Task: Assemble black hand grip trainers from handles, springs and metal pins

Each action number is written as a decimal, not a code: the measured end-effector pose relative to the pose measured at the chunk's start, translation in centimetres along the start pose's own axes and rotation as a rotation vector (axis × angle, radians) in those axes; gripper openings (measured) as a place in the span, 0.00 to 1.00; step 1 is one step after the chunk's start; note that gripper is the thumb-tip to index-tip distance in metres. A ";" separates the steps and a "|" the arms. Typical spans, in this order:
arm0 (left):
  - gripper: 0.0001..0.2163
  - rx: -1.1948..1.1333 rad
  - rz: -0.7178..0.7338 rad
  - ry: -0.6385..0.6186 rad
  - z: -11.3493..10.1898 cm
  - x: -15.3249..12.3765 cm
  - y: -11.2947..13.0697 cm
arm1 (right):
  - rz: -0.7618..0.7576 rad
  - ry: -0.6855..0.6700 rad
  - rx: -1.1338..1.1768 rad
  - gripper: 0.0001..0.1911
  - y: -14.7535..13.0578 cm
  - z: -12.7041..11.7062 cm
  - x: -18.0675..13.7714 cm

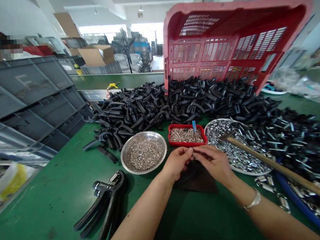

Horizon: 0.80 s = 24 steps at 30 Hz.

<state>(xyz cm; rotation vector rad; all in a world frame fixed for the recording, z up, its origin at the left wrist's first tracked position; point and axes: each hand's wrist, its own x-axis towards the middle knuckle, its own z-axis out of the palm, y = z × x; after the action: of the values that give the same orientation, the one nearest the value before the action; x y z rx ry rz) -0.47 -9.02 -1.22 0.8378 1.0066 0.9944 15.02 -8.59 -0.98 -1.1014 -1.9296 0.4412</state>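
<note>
My left hand [177, 163] and my right hand [214, 163] meet at the centre, both with fingers pinched together. A small part between the fingertips is mostly hidden, and I cannot make out its kind. Beneath the hands lies a dark mat [198, 183]. Just beyond them stands a red tray [187, 145] of thin metal pins with a blue-handled tool in it. To the left is a steel bowl [125, 163] heaped with small metal pieces and a ring. On the right, a white plate [254, 173] carries shiny metal parts, with a wooden-handled hammer [268, 161] across it.
Assembled black hand grips [106, 202] with springs lie front left. A big pile of black plastic handles [146, 103] spreads along the back, under a tipped red crate [169, 41]. Grey bins [28, 83] stand at left. A blue rim [298, 199] borders metal parts at right.
</note>
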 end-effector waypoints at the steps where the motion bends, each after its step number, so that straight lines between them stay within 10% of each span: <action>1: 0.17 -0.125 -0.059 -0.022 0.0 0.0 0.1 | 0.006 0.026 0.055 0.09 -0.4 0.6 0.1; 11: 0.19 -0.203 -0.049 -0.037 -0.3 0.0 0.4 | -0.102 0.025 -0.016 0.07 -1.6 1.5 1.5; 17: 0.13 0.674 0.295 0.450 -5.4 -0.1 3.6 | -0.085 -0.145 -0.276 0.09 -0.3 1.0 0.2; 24: 0.12 1.372 -0.016 0.657 -9.1 0.1 3.9 | -0.120 -0.325 -0.567 0.13 1.7 0.6 -2.5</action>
<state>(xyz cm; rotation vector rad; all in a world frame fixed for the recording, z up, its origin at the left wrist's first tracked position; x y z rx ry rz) -10.09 -6.66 -0.62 1.6216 2.3408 0.4301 16.01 -9.64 -3.67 -1.3117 -2.4832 -0.0082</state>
